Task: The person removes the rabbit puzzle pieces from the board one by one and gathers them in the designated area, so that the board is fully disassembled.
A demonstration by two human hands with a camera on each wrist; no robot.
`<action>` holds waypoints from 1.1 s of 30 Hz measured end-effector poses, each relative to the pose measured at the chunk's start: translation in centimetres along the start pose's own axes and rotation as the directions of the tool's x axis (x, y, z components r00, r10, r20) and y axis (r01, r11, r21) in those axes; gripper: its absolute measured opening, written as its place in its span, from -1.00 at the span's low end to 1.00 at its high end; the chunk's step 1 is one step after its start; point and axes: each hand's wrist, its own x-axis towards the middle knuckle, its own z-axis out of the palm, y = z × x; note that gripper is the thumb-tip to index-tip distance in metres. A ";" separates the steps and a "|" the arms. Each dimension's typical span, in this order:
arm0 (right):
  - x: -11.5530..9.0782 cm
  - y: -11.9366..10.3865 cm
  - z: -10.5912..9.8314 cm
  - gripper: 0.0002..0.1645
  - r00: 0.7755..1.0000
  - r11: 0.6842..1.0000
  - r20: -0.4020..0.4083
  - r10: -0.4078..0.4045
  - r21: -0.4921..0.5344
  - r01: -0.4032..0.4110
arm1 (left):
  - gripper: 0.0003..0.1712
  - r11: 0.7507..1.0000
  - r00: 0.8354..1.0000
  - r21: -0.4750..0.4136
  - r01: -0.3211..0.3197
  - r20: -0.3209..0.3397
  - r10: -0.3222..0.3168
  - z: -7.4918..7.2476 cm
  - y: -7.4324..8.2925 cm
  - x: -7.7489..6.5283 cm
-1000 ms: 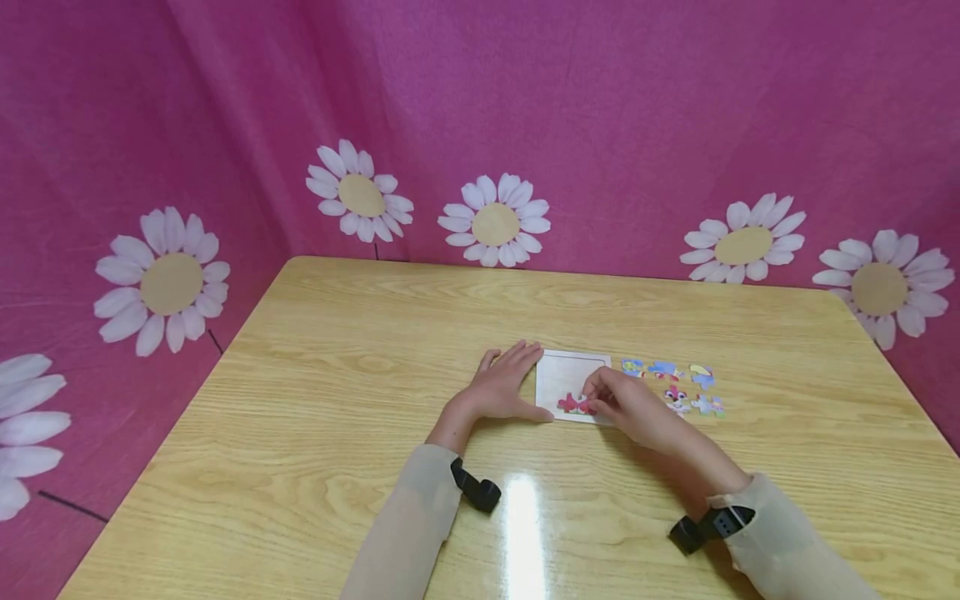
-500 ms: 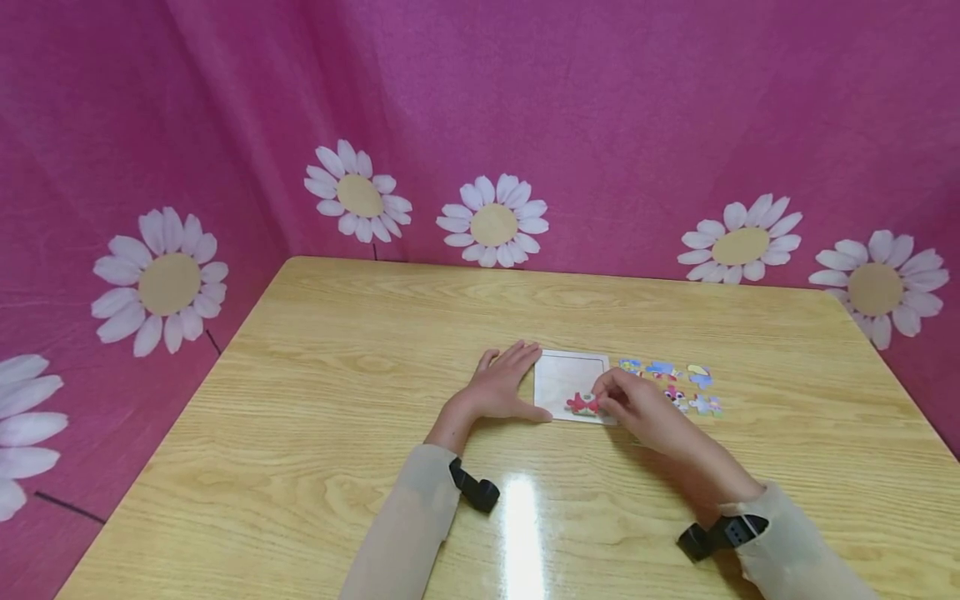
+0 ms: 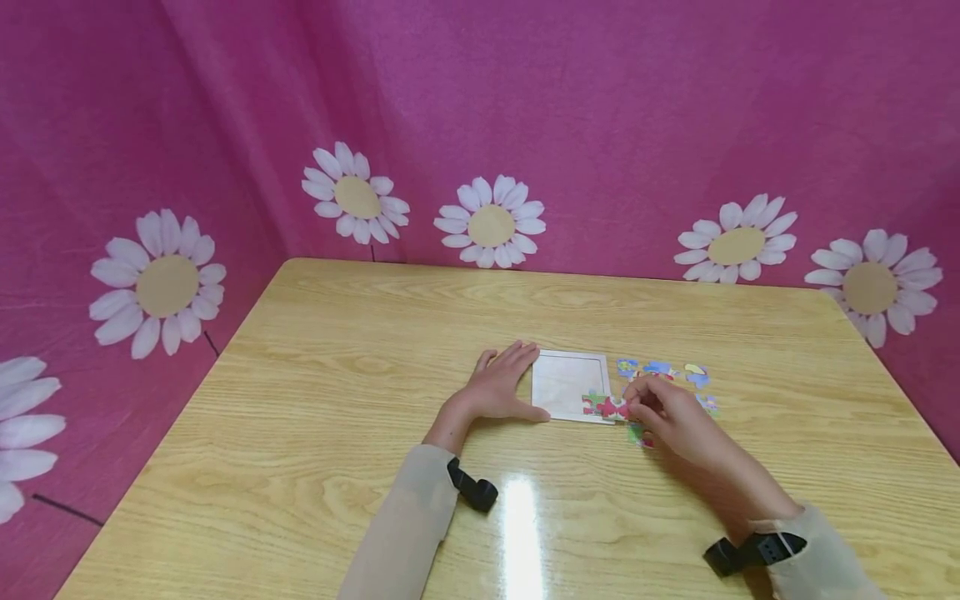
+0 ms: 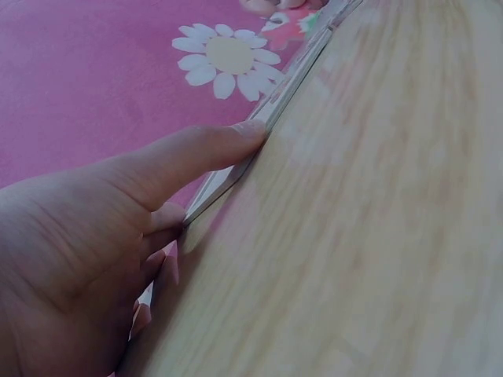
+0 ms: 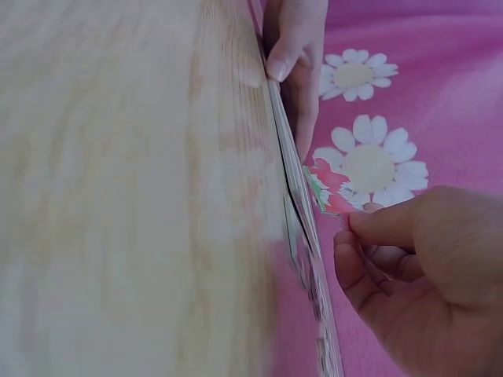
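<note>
My left hand [image 3: 501, 390] is spread along the left side of a white puzzle tray [image 3: 566, 375], thumb at its near corner and fingertips at its far corner. In the left wrist view the thumb [image 4: 212, 149] lies on the rim. My right hand [image 3: 678, 421] pinches a red puzzle piece [image 3: 615, 408] with white and green parts between thumb and fingertips, over the tray's near right corner. Green and red puzzle picture [image 3: 590, 402] shows just left of the red piece. The right wrist view has the pinched piece [image 5: 334, 188] tilted close to the tray's edge.
Loose puzzle pieces lie right of the tray, among them a blue piece [image 3: 660, 367] and a blue-and-yellow piece [image 3: 697, 375]. A green-and-red piece [image 3: 637, 434] lies in front of the right hand. The wooden table [image 3: 337, 358] is bounded by a pink flowered curtain [image 3: 600, 125].
My right hand has moved to the right with the red puzzle piece, from inside the tray to its near right corner. The left hand stays at the tray's left side.
</note>
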 end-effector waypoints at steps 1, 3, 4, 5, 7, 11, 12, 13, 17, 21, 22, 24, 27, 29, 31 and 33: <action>-0.2 0.1 -0.1 -0.88 1.000 1.000 -0.007 -0.002 -0.002 0.002 | 0.21 1.000 1.000 0.002 0.000 0.000 0.000 0.0 0.0 0.0; -0.6 0.3 -0.4 -0.87 1.000 1.000 -0.023 -0.009 -0.001 0.009 | 0.21 1.000 1.000 0.004 0.003 0.002 -0.003 0.1 0.0 0.0; -0.8 0.4 -0.5 -0.87 0.999 1.000 -0.031 -0.010 -0.003 0.010 | 0.21 1.000 1.000 0.002 0.004 0.002 -0.004 0.1 0.0 0.0; -0.9 0.4 -0.6 -0.86 0.999 1.000 -0.037 -0.011 -0.006 0.011 | 0.21 1.000 1.000 0.000 0.004 0.002 -0.004 0.1 0.0 0.0; -1.3 0.6 -0.8 -0.86 0.999 1.000 -0.047 -0.006 -0.010 0.005 | 0.21 1.000 1.000 -0.002 0.004 0.005 -0.004 0.1 0.0 0.0; -1.9 0.9 -1.3 -0.87 0.998 1.000 -0.060 0.005 -0.022 -0.006 | 0.21 1.000 1.000 0.002 0.004 0.005 -0.005 0.0 -0.1 0.1; -2.1 1.0 -1.4 -0.87 0.998 1.000 -0.063 0.001 -0.025 -0.003 | 0.21 1.000 1.000 0.005 0.005 0.004 -0.005 0.0 0.0 0.1; -2.2 1.1 -1.5 -0.88 0.998 1.000 -0.066 -0.005 -0.021 0.003 | 0.21 1.000 1.000 0.006 0.005 0.003 -0.005 0.0 0.0 0.1; -2.8 1.6 -1.9 -0.87 0.997 0.999 -0.073 -0.020 -0.032 0.018 | 0.21 1.000 1.000 0.008 0.004 0.000 -0.004 0.1 -0.1 0.1; -3.4 2.0 -2.4 -0.85 0.997 0.999 -0.072 -0.015 -0.041 0.012 | 0.21 1.000 1.000 0.008 0.002 -0.001 -0.002 0.2 -0.1 0.1; -3.6 2.1 -2.5 -0.86 0.997 0.999 -0.071 -0.014 -0.043 0.011 | 0.21 1.000 1.000 0.009 0.002 -0.002 -0.002 0.2 -0.1 0.1; -3.8 2.2 -2.7 -0.85 0.997 0.999 -0.072 -0.016 -0.042 0.013 | 0.21 1.000 1.000 0.009 0.000 -0.003 0.000 0.2 -0.1 0.1; -4.2 2.5 -3.1 -0.82 0.997 0.999 -0.073 -0.027 -0.049 0.023 | 0.21 1.000 1.000 0.005 -0.003 -0.006 0.003 0.2 -0.1 0.1; -4.5 2.8 -3.3 -0.79 0.997 0.998 -0.074 -0.024 -0.053 0.020 | 0.21 1.000 1.000 0.000 -0.006 -0.006 0.006 0.1 -0.1 0.1; -4.7 3.0 -3.5 -0.77 0.997 0.998 -0.071 -0.019 -0.062 0.014 | 0.21 1.000 1.000 -0.004 -0.007 -0.005 0.007 0.0 0.0 0.0; -5.0 3.2 -3.7 -0.75 0.998 0.998 -0.069 -0.011 -0.064 0.006 | 0.21 1.000 1.000 -0.007 -0.006 -0.003 0.006 0.0 0.0 0.0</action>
